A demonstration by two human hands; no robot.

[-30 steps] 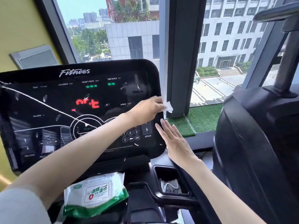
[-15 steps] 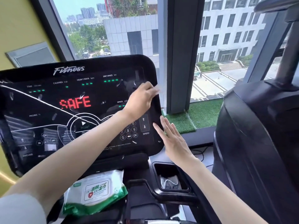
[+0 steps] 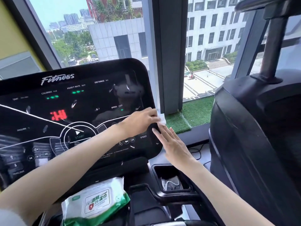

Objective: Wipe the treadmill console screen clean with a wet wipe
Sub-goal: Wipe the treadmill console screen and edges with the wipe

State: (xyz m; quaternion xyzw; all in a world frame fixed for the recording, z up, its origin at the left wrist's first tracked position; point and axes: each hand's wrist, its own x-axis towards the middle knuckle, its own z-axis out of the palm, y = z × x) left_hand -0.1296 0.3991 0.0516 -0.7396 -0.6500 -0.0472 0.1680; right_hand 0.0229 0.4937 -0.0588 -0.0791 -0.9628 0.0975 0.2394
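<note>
white crumpled wet wipe (image 3: 162, 119), pinched in our left hand (image 3: 141, 121), has swept back down to the right edge of the glossy black treadmill console screen (image 3: 81, 111). our right hand (image 3: 172, 144), fingers straight, braces that edge. specks remain leftward, so we keep wiping.

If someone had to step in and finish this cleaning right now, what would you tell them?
Left hand: grips the wet wipe at the right edge of the console screen.
Right hand: open and flat, fingertips by the same edge lower down; contact unclear.
Wipe pack: lies below the console.
Done: the wipe is working the right side.
Left: pale smears and streaks show across the middle and left of the screen, so wipe those.
</note>
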